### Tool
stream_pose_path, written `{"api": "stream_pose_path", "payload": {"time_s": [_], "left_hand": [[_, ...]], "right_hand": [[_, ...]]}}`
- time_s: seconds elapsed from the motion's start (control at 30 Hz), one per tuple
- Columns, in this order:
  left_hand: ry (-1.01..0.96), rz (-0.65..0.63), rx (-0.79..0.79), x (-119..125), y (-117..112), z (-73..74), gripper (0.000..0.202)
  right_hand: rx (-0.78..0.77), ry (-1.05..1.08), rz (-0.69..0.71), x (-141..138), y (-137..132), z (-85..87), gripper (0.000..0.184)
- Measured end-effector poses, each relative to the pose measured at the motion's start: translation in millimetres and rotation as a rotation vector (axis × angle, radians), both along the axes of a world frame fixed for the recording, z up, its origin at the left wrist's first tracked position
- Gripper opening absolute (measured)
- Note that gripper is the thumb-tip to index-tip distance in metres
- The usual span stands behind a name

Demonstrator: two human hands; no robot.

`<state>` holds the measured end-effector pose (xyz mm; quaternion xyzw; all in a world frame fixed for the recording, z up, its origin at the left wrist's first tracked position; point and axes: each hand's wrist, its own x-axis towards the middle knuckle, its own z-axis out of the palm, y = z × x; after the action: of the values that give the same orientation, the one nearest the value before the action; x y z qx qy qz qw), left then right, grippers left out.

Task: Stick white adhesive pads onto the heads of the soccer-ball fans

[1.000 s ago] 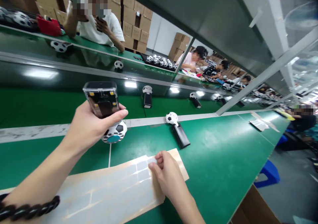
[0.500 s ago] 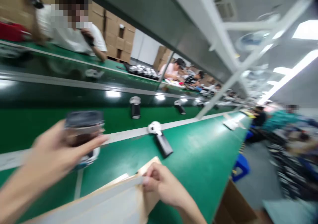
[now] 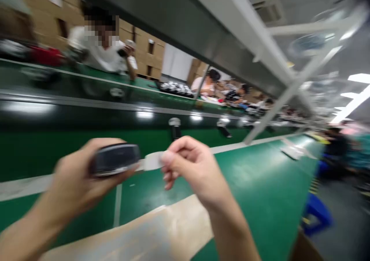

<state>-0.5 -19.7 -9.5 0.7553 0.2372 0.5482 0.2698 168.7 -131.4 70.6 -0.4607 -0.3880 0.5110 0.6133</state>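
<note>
My left hand [image 3: 78,176] is wrapped round a dark handheld device [image 3: 117,160], its rounded, flat black end turned towards me. Between the thumb and fingertips of my right hand [image 3: 189,168] is a small whitish sticker [image 3: 152,161], close to the right side of the device. I cannot tell whether the sticker touches it. Below both hands lies a tan backing sheet [image 3: 190,222] with a greyish area, partly covered by my right forearm.
On the green workbench [image 3: 245,199], a white ledge strip [image 3: 225,147] separates the bench from the conveyor, where similar white-and-black devices [image 3: 224,130] lie. A person in a white top [image 3: 101,54] sits opposite. A slanted white post [image 3: 268,114] rises ahead; a blue stool [image 3: 316,214] stands right.
My right hand has left the backing sheet and risen beside the device with a sticker in its fingers. My left hand has turned the device's end towards me. The view has shifted left.
</note>
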Motion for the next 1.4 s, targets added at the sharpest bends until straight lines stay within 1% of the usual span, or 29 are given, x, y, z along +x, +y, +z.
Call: {"api": "stream_pose_path", "payload": {"time_s": [0.03,0.07,0.1,0.13,0.2,0.3,0.4,0.53,0.7,1.0,1.2,1.3,1.37,1.4], "left_hand": [[0.016,0.057,0.136,-13,1,9.6,0.036],[0.099,0.047,0.185,-21,0,18.0,0.03],[0.119,0.029,0.235,-26,-1,24.5,0.026],[0.142,0.022,0.264,-27,-2,28.8,0.022],[0.177,0.0,0.309,-26,-4,32.5,0.019],[0.21,-0.027,0.381,-25,-4,32.4,0.02],[0.233,-0.041,0.412,-25,-3,32.9,0.017],[0.265,-0.043,0.417,-25,-3,34.4,0.015],[0.271,-0.048,0.433,-23,-4,34.4,0.015],[0.274,-0.046,0.438,-24,-4,32.1,0.017],[0.266,-0.05,0.437,-25,-5,32.5,0.017],[0.26,-0.051,0.438,-25,-4,33.5,0.016],[0.259,-0.049,0.445,-25,-3,33.2,0.015],[0.263,-0.055,0.45,-25,-2,32.4,0.016]], "right_hand": [[0.045,0.03,0.028,-5,2,5.2,0.041],[0.091,0.032,0.042,-9,4,7.6,0.032],[0.127,0.016,0.048,-13,5,7.7,0.026],[0.154,-0.014,0.045,-16,6,6.3,0.021],[0.176,-0.086,0.023,-22,6,1.7,0.019],[0.158,-0.145,-0.001,-24,5,-3.0,0.02],[0.134,-0.163,0.012,-22,4,-2.6,0.021],[0.111,-0.172,0.038,-20,1,0.3,0.02],[0.117,-0.19,0.037,-21,-1,1.7,0.018],[0.06,-0.164,0.08,-20,-1,4.7,0.021],[0.053,-0.181,0.06,-22,0,5.1,0.021],[0.064,-0.268,0.064,-22,-3,7.4,0.02],[0.107,-0.433,0.051,-20,-7,9.9,0.021],[0.128,-0.546,0.002,-20,-10,11.1,0.025]]}}
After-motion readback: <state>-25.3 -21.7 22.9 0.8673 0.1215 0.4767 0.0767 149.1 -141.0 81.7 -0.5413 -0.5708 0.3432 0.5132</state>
